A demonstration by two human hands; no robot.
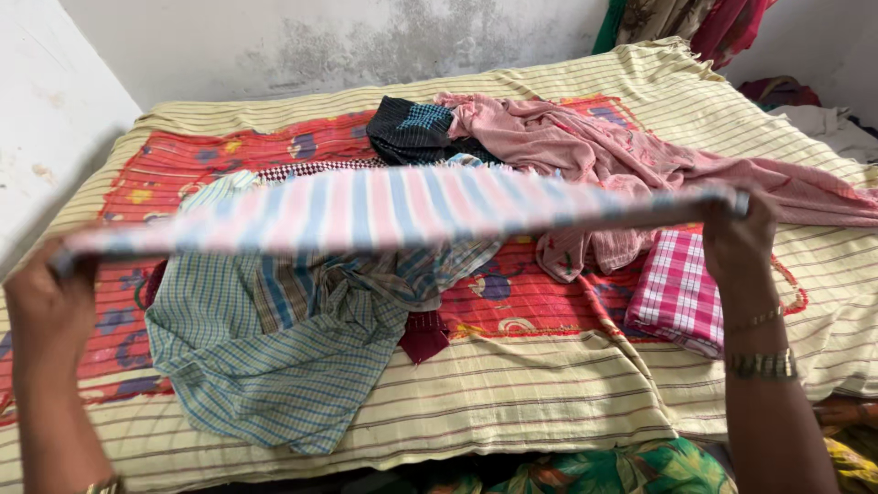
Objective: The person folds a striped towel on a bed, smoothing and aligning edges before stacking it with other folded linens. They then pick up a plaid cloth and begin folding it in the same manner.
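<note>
A pink, blue and white striped cloth (393,209) is stretched flat and level in the air over the bed, blurred by motion. My left hand (50,306) grips its left end near the frame's left edge. My right hand (739,240) grips its right end; that wrist wears a bracelet and a watch. Below the cloth lies a crumpled blue and green checked garment (274,357). A folded pink and white checked cloth (677,293) rests on the bed just under my right hand.
The bed carries a cream striped sheet (549,384) with a red patterned centre. A pink garment (585,146) and a dark checked one (412,128) lie heaped at the far side. Walls stand at the left and back; more clothes lie at the right.
</note>
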